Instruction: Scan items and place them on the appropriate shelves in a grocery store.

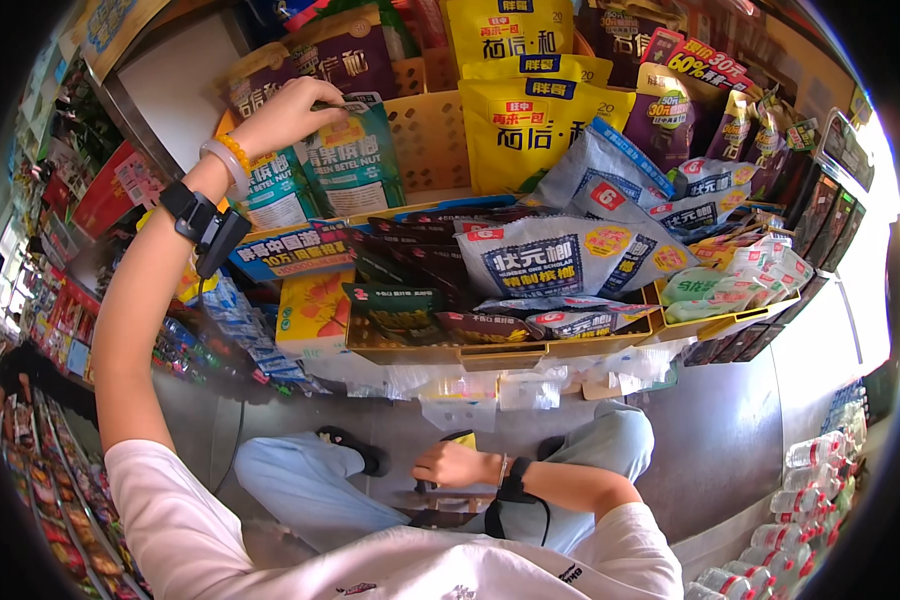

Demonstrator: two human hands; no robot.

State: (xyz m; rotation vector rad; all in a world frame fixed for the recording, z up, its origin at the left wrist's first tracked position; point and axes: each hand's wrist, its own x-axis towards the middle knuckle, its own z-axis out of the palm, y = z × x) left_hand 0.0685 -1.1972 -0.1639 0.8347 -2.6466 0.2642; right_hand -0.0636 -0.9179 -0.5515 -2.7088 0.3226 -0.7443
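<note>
With its fingers at the top edge of a teal betel nut pouch (pixel 352 165), my left hand (pixel 289 109) reaches to the back left of the display; the fingertips touch or pinch the pouch's top. A second teal pouch (pixel 274 191) stands to its left, below my wrist. Purple pouches (pixel 345 56) stand behind the hand, and yellow pouches (pixel 525 127) are to the right. My right hand (pixel 454 463) is low over my lap, fingers curled around a dark thing with a yellow part (pixel 465 439), mostly hidden by the hand.
Grey-blue pouches (pixel 555 255) and dark pouches (pixel 397 311) fill a yellow-edged tray (pixel 420 355) in front. Small green-and-white packets (pixel 727 281) lie in a box at right. Water bottles (pixel 787 506) line the lower right. Shelves of packets (pixel 60 495) are at the lower left.
</note>
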